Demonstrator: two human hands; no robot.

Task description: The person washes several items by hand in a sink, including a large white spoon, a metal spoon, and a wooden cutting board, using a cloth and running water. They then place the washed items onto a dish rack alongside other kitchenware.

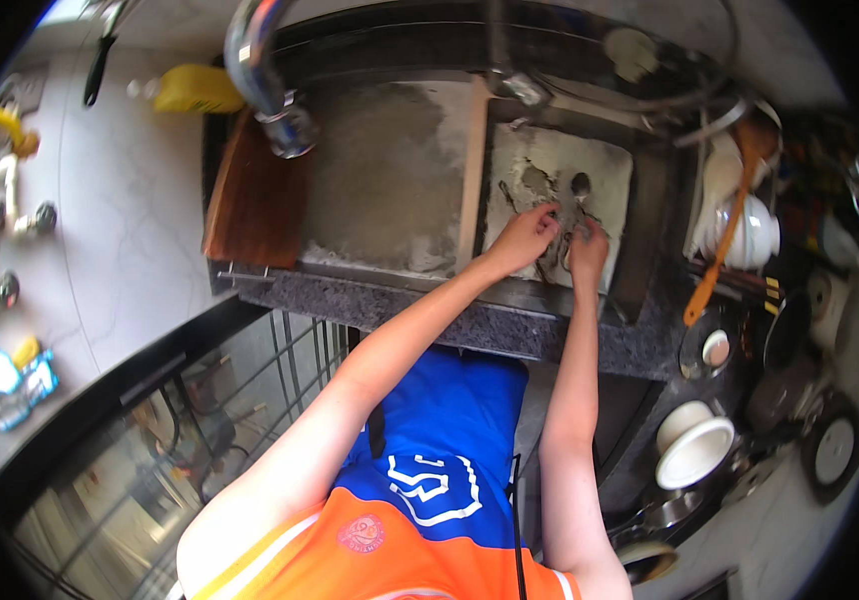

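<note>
My left hand [528, 238] is over the right-hand sink basin [613, 169], its fingers curled together. A small dark bit shows at the fingertips, too blurred to tell whether it is held. Close beside it, my right hand [589, 251] has its fingers bent around the handle end of a metal spoon [580, 184], whose bowl points away from me. Dark, thin pieces and a greyish patch [536, 178] mark the pale basin floor around both hands. What lies under the fingers is partly hidden.
A chrome faucet [279, 124] arches over the left basin [377, 172], beside a wooden board [261, 195]. A yellow bottle [197, 88] stands behind. At right are a wooden spatula [729, 225], a white bowl [750, 232] and a glass lid [699, 356]. Granite edging [414, 304] borders the sink.
</note>
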